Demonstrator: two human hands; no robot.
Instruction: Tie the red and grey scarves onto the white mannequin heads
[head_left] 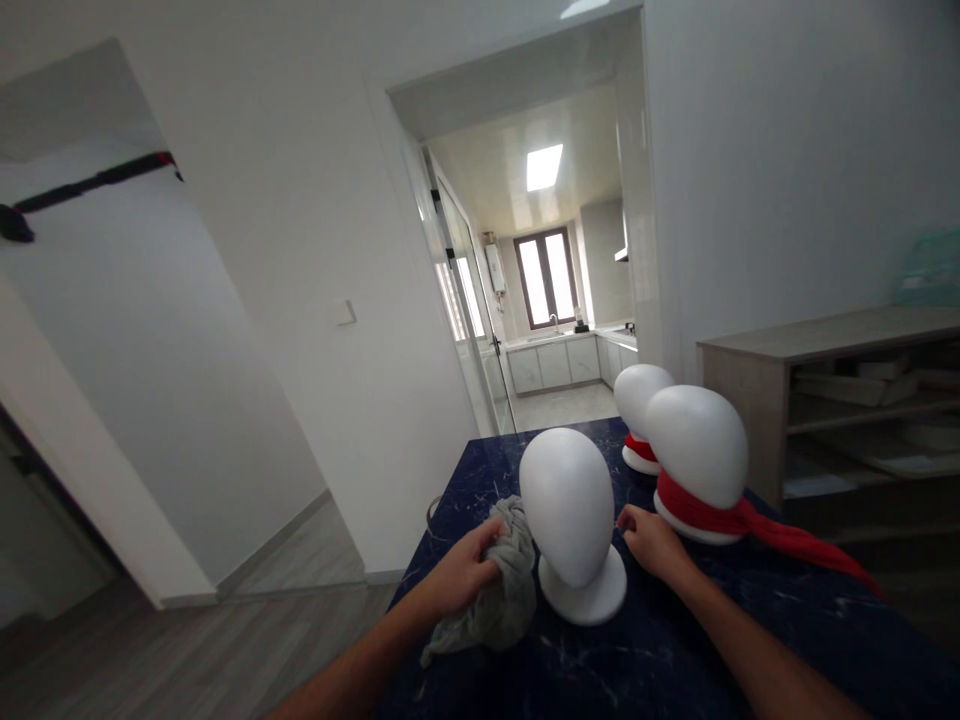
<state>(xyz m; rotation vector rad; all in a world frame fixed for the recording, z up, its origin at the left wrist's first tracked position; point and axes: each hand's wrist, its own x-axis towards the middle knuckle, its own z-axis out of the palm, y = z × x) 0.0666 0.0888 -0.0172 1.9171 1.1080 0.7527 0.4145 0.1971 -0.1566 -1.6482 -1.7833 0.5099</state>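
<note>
On the dark blue marbled bench (660,650) a bare white foam head (571,520) stands upright on its round base, near the front and between the person's two hands. The left hand (469,570) is clenched around a bunched grey cloth (499,590), which it holds against the left side of the foam head; the loose end of the cloth hangs down and trails onto the bench towards the front edge. The right hand (651,540) rests on the bench just beside the foam head's right side, its fingers curled in loosely, with nothing visibly held; whether the fingertips touch the head's base cannot be told from this angle. Just behind the right hand stands a second foam head (699,445) with a red scarf (757,525) tied round its neck, one tail of the scarf stretching out across the bench to the right. Farther back, partly hidden by that one, a third foam head (640,395) also wears a red band at its neck. To the right of the bench is a wooden shelf unit (832,400) with flat things stacked on its shelves. Beyond the bench an open doorway (540,300) leads to a bright kitchen with white cabinets and a window.
</note>
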